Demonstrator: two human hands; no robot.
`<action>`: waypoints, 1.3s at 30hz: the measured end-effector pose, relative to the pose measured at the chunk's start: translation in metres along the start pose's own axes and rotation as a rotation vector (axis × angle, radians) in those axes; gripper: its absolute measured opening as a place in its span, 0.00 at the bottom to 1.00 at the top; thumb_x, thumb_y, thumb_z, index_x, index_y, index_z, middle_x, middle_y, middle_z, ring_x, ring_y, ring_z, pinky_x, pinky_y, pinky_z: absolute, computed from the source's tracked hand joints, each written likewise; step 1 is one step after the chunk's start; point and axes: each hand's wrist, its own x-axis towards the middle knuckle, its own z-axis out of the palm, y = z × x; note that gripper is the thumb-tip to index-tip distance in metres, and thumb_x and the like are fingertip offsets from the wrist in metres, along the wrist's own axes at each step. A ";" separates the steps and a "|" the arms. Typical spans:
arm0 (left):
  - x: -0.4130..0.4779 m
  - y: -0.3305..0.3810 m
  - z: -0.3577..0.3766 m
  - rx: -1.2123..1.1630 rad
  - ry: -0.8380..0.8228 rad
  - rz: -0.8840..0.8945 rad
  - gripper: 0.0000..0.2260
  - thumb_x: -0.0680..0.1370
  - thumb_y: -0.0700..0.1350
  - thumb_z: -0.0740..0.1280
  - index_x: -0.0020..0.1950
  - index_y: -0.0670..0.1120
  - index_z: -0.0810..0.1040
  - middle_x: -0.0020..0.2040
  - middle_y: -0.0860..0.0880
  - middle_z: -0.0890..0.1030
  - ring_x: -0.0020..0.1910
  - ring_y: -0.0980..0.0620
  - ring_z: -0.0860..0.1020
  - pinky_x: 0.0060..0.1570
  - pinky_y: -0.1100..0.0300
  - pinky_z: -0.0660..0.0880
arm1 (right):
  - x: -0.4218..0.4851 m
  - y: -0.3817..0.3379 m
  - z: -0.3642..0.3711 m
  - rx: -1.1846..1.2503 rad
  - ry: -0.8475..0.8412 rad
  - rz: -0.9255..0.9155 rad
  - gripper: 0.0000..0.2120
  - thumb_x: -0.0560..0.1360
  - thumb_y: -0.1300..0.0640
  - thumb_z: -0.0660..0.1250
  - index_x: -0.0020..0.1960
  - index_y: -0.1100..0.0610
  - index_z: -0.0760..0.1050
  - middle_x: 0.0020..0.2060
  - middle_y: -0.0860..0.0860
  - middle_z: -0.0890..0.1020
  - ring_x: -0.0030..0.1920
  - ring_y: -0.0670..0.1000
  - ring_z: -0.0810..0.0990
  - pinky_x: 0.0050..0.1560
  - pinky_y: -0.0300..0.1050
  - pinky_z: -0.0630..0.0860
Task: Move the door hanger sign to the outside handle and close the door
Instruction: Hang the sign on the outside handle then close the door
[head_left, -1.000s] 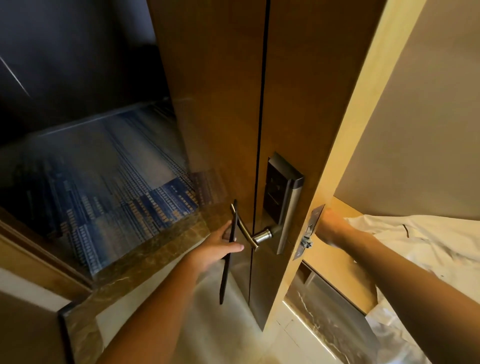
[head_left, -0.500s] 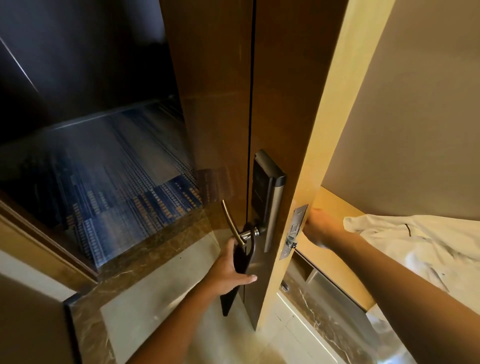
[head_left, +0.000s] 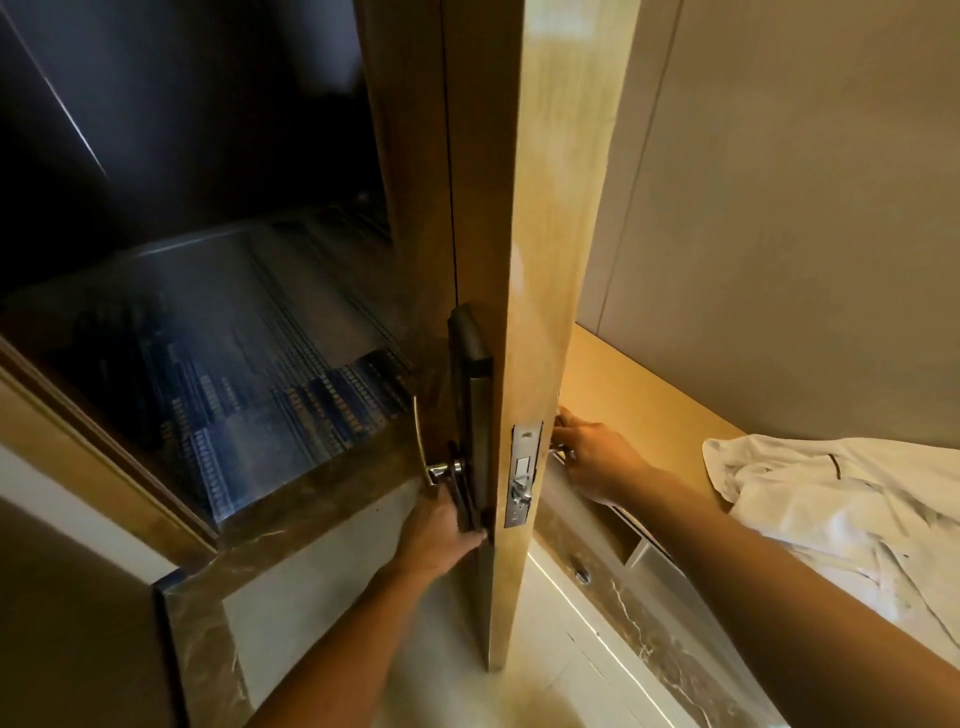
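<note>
Swung further toward the viewer since the earlier frame, the door (head_left: 478, 208) now shows its light edge almost head-on, and the left hand (head_left: 439, 530) has dropped below the outside handle (head_left: 423, 441). That hand grips the lower part of the dark door hanger sign (head_left: 464, 493), which hangs on the outside handle against the lock plate (head_left: 470, 395). The right hand (head_left: 597, 460) is closed around the inside handle behind the door edge. A white robe (head_left: 841, 499) lies on the shelf (head_left: 623, 384).

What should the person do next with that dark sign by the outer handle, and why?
Probably let go: the left hand holds the dark flat door hanger sign, which seems looped over the curved silver outside handle. The right hand, at the inner side, could then pull the wooden door shut.
</note>
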 end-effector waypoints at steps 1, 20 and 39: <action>-0.005 -0.005 -0.006 -0.010 -0.006 -0.020 0.31 0.68 0.57 0.72 0.67 0.50 0.66 0.66 0.47 0.74 0.66 0.47 0.70 0.62 0.48 0.72 | 0.001 -0.007 0.002 -0.051 0.009 -0.030 0.24 0.72 0.65 0.63 0.66 0.50 0.70 0.72 0.53 0.64 0.64 0.58 0.70 0.62 0.54 0.70; -0.124 -0.124 -0.139 0.001 0.253 -0.256 0.47 0.69 0.52 0.74 0.76 0.51 0.45 0.77 0.41 0.47 0.75 0.40 0.52 0.71 0.44 0.59 | 0.029 -0.164 0.074 -0.486 -0.052 -0.437 0.32 0.70 0.63 0.67 0.71 0.57 0.57 0.73 0.58 0.60 0.74 0.61 0.48 0.70 0.62 0.55; -0.188 -0.215 -0.247 -0.102 0.415 -0.387 0.42 0.74 0.60 0.64 0.75 0.56 0.37 0.77 0.49 0.36 0.75 0.42 0.40 0.71 0.39 0.49 | 0.101 -0.315 0.134 -0.695 -0.072 -0.611 0.35 0.76 0.60 0.56 0.74 0.56 0.36 0.75 0.56 0.41 0.73 0.62 0.40 0.71 0.62 0.46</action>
